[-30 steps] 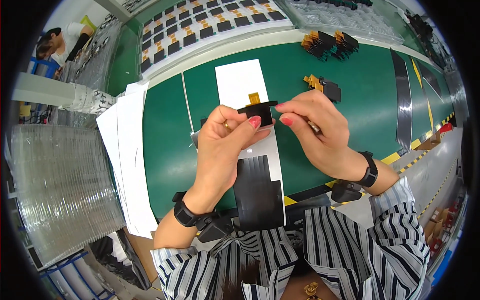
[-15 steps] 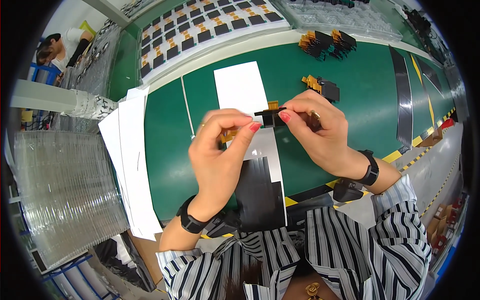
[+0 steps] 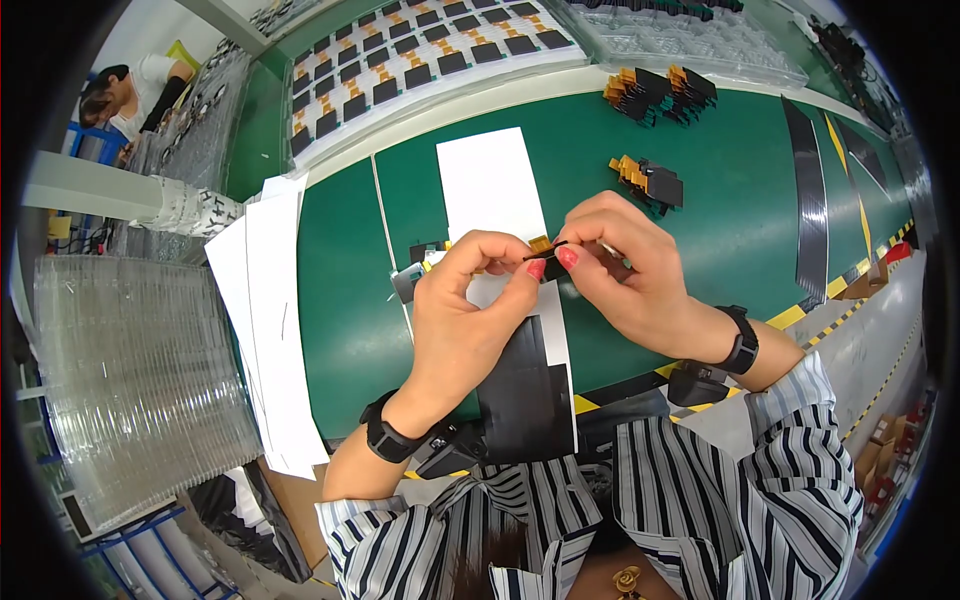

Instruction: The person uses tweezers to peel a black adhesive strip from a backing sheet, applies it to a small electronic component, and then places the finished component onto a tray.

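Note:
A small black flat part with an orange flex ribbon [image 3: 540, 243] is held above the white sheet, seen nearly edge-on. My left hand [image 3: 470, 300] pinches its left end between thumb and forefinger. On the right end, the thumb and forefinger of my right hand [image 3: 635, 275] are pressed together. The fingertips hide much of the part. Partly behind my left hand, small dark and pale pieces [image 3: 406, 284] lie on the green mat. Beneath the hands are a long white sheet [image 3: 490, 185] and a black sheet [image 3: 520, 400].
Several black parts with orange ribbons [image 3: 660, 185] sit at the right, with more stacks [image 3: 640, 90] behind. A tray of rows of such parts [image 3: 420, 70] stands at the back. White sheets [image 3: 265, 330] and stacked clear trays [image 3: 130, 370] are at left. Another person [image 3: 140, 95] works far left.
My left hand has moved right and slightly down, its fingertips now closed on the part's left end. The right hand and part have come slightly lower. Small pieces behind the left hand are more exposed.

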Demonstrator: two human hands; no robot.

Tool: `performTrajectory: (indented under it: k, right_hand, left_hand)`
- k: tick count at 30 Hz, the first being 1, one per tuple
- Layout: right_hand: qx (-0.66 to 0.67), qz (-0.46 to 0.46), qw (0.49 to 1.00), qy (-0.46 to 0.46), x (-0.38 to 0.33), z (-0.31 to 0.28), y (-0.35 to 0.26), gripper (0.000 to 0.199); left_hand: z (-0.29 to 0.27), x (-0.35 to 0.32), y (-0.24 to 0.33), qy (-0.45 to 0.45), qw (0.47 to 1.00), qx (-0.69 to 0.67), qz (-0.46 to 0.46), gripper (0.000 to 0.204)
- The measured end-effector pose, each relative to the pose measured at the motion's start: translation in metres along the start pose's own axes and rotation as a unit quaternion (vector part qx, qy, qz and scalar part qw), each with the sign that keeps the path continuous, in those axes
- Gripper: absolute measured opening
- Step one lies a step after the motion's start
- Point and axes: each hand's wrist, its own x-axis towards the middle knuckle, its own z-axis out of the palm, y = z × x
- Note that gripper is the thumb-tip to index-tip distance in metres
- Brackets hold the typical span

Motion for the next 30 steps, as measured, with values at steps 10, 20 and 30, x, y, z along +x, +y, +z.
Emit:
performTrajectory:
  k: [10,20,30]
  right_hand:
    - [-0.136,-0.046,0.989,0.042,0.015,-0.032,0.013,0.006]
    - [-0.341,0.082,0.934,0.071,0.008,-0.074,0.035,0.024]
    - [-0.358,-0.095,0.923,0.107,-0.003,-0.081,0.025,0.016]
  left_hand:
    - [0.004,0.001,-0.001,-0.034,0.994,-0.086,-0.052,0.021]
    - [0.0,-0.002,-0.003,-0.058,0.998,-0.033,-0.024,0.024]
    - [-0.004,-0.003,0.003,-0.069,0.995,0.033,-0.063,0.018]
